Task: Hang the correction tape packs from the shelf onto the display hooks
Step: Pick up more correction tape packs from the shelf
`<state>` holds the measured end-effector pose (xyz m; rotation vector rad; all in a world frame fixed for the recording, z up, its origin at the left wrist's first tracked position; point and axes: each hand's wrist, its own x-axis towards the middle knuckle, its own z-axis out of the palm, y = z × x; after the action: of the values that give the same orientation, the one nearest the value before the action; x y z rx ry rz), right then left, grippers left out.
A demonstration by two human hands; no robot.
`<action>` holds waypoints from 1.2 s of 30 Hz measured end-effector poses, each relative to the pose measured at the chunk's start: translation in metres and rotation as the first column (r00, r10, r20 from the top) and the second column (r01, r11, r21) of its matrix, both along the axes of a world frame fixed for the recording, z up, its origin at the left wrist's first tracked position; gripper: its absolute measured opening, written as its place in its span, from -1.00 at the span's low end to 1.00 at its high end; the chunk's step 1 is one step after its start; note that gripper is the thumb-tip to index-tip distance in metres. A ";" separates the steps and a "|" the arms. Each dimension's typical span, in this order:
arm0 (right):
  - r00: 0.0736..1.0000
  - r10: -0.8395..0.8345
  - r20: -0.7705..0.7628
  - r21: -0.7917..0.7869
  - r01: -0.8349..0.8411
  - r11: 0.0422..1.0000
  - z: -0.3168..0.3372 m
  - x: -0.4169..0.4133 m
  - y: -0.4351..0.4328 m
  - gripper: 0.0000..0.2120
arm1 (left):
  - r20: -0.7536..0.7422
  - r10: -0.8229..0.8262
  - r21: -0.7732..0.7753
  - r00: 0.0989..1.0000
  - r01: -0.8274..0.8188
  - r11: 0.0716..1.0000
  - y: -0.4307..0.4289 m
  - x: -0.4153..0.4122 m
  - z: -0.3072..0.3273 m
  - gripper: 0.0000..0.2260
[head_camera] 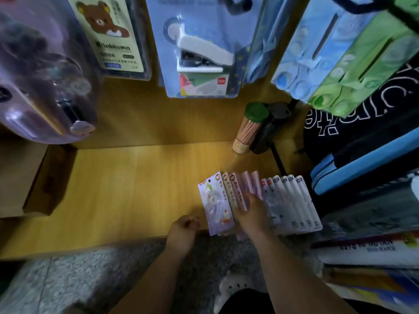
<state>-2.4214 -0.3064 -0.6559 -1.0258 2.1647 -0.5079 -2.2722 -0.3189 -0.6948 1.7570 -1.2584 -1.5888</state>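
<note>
Both forearms reached over the shelf edge toward fanned correction tape packs.

Head view: left hand (184, 225) was curled into a loose fist at the front lip of the wooden shelf (127, 182), holding nothing visible. Right hand (251, 209) lay flat, fingers spread, pressing on the purple packs (215, 200); whether it gripped one could not be told. White packs (292, 202) lay fanned just beside them, to the right. Hanging stapler cards (201, 53) occupied the display above. Judgement: separate one pack by its top edge, keep the hang-hole clear, then lift to a hook.

right hand (251, 209) flat on fanned correction tape packs (226, 200)
</note>
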 end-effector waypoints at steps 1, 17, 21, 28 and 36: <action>1.000 0.018 -0.016 0.002 -0.018 1.000 -0.005 0.000 -0.001 -0.54 | -0.017 0.028 0.028 0.999 -0.028 0.999 -0.004 -0.002 -0.002 -0.73; 0.993 0.070 -0.091 0.039 -0.067 0.997 -0.040 0.001 -0.008 -0.34 | -0.234 0.052 0.241 0.971 0.006 0.971 -0.019 -0.033 -0.040 -0.73; 0.985 0.002 0.174 -0.026 0.003 1.000 -0.044 0.008 -0.012 -0.27 | -0.293 0.047 0.254 0.955 0.031 0.967 -0.019 -0.027 -0.043 -0.57; 0.927 -0.157 0.340 0.043 0.151 0.988 -0.054 0.017 -0.017 -0.20 | -0.378 -0.100 0.164 0.921 0.172 0.971 -0.017 -0.024 -0.046 -0.79; 0.880 -0.237 0.411 0.044 0.240 0.970 -0.050 0.008 -0.019 -0.50 | -0.273 0.003 0.077 0.962 0.019 0.997 -0.011 -0.015 -0.046 -0.78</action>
<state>-2.4137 -0.3251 -0.7054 -0.5857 1.9086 -0.7752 -2.2873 -0.3299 -0.7409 1.5132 -1.0842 -1.8355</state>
